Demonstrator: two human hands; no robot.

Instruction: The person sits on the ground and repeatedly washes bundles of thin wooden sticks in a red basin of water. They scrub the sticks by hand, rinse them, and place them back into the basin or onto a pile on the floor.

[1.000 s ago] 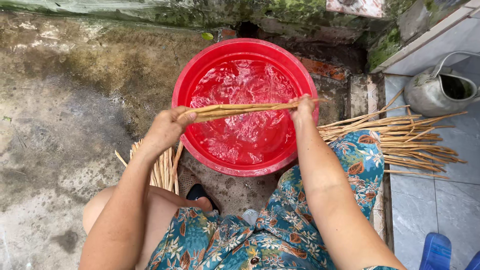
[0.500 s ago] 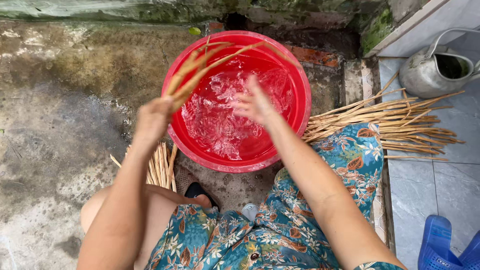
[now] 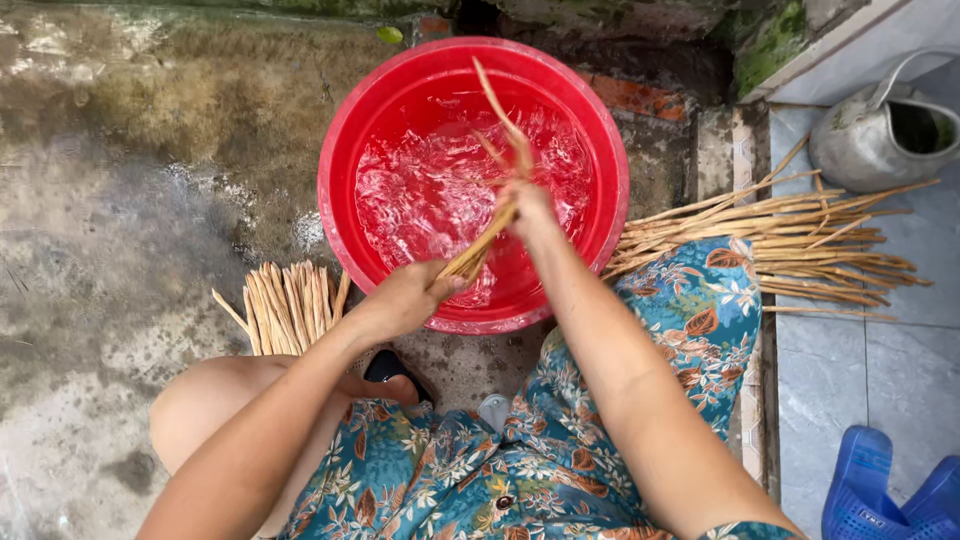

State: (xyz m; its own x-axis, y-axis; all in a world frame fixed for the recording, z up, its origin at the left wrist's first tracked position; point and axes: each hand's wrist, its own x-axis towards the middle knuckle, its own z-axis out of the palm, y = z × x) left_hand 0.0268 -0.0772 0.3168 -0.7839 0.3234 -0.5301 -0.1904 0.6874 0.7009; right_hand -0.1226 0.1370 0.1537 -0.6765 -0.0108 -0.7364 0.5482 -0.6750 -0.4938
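While the left hand point(image 3: 405, 297) clenches the near end of a thin tan stick bundle point(image 3: 492, 215), the right hand point(image 3: 530, 203) grips at twelve o'clock, fingers closed, holding it over the round red plastic basin's point(image 3: 340, 160) churning water.

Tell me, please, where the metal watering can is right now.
In the head view, the metal watering can stands at the upper right on the grey tiles, just above the loose pile of sticks.

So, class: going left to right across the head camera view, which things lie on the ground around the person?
Small bundle of sticks → red basin of water → large pile of sticks → grey metal watering can.
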